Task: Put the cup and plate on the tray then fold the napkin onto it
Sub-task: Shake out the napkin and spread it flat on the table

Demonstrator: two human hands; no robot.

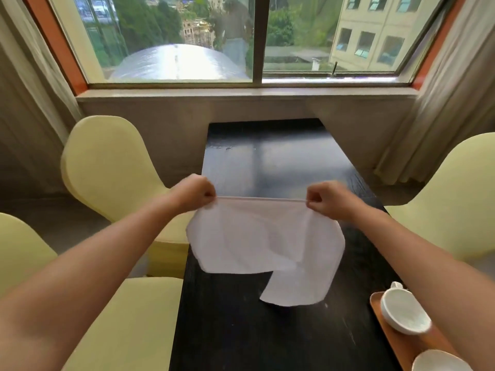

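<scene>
Black table (257, 162), glossy; wooden tray (401, 341) at near right edge; napkin's (267, 245) lower corner touching tabletop.

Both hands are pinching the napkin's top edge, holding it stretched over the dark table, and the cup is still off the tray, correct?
Not quite. The head view shows the cup already on the tray. The rest holds: left hand and right hand pinch the napkin's top edge, stretched over the dark table.
</scene>
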